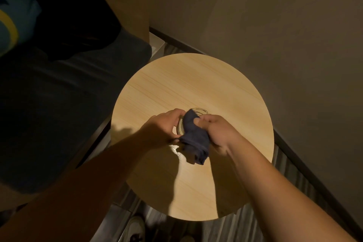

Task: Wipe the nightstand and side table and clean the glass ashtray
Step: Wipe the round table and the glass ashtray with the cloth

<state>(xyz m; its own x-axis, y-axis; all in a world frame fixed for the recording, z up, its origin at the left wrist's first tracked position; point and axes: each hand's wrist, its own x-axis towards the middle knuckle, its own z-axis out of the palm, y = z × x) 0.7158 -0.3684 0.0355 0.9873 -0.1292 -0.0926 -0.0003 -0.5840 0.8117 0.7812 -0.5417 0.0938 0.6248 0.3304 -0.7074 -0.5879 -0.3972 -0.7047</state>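
Note:
A round light-wood side table (196,76) fills the middle of the head view. Above its centre I hold a clear glass ashtray (202,110), mostly hidden by my hands and the cloth. My left hand (163,125) grips the ashtray's left rim. My right hand (216,131) is closed on a dark blue cloth (193,139), and its bunched end is pressed into the ashtray's bowl. The rest of the cloth hangs below my hands toward the tabletop.
A dark cushioned seat (59,94) stands left of the table, with dark clothing and a blue-and-yellow item (13,15) on it. A beige wall (275,25) with a dark baseboard runs behind and to the right. Light shoes (137,226) are on the striped floor below.

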